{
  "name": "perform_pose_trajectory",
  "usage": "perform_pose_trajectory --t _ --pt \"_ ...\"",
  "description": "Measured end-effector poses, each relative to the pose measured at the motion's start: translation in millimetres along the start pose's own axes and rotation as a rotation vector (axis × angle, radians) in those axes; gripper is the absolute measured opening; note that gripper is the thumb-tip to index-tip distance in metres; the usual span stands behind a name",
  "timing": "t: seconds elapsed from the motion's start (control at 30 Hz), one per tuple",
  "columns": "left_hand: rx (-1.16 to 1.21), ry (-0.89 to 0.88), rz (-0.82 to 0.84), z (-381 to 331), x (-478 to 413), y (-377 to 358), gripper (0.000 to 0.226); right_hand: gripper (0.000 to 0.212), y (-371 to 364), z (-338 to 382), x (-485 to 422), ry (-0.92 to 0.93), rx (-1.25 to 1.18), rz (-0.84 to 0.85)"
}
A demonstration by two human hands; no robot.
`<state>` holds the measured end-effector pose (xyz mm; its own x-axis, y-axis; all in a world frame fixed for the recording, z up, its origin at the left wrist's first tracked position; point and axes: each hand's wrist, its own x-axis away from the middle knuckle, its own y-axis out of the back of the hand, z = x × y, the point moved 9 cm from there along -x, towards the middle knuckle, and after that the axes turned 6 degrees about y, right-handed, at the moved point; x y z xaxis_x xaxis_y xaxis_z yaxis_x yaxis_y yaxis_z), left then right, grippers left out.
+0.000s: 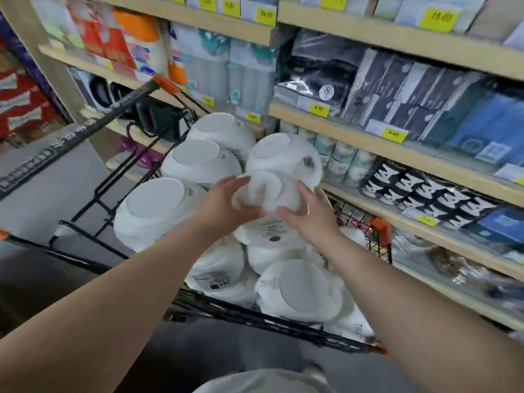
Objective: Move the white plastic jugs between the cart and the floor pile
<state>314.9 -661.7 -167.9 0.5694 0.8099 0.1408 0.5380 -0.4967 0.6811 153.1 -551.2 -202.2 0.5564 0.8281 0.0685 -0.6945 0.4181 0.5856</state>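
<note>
Both forearms are bare from elbow to wrist, with no sleeves, watch, bracelet or rings showing on the left hand [226, 207] or the right hand [307, 215]. At the lower edge, a light grey garment [263, 381] covers the person's body

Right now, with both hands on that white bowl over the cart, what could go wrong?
The white bowl is held only between the left hand and right hand, so it might slip. It could knock the upturned bowls heaped in the cart. That uneven heap may shift.
</note>
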Motion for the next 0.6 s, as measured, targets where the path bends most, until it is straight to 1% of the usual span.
perform_pose_trajectory --t 0.07,0.13,0.27,0.37,0.47,0.53,0.6 --pt "-0.14 -0.057 0.044 -3 -3 -2 0.077 0.079 -10 2 4 0.001 -0.046 0.022" --pt "-0.18 -0.065 0.08 1 -7 -8 0.072 0.078 -12 4 7 -0.001 -0.123 0.0" --pt "-0.081 -0.088 0.073 12 -6 -16 0.066 0.076 -10 5 10 -0.029 -0.145 -0.048" --pt "-0.101 -0.094 0.073 10 -4 -17 0.064 0.075 -6 9 11 -0.057 -0.109 -0.052" --pt "-0.15 -0.093 0.015 -6 -4 -10 0.057 0.061 18 12 14 -0.097 -0.07 -0.106" --pt "-0.164 -0.123 -0.018 -30 0 -9 0.054 0.055 43 12 23 -0.09 -0.066 -0.151" --pt "-0.141 -0.17 -0.013 -61 7 -18 0.054 0.05 72 8 38 -0.074 -0.04 -0.183"
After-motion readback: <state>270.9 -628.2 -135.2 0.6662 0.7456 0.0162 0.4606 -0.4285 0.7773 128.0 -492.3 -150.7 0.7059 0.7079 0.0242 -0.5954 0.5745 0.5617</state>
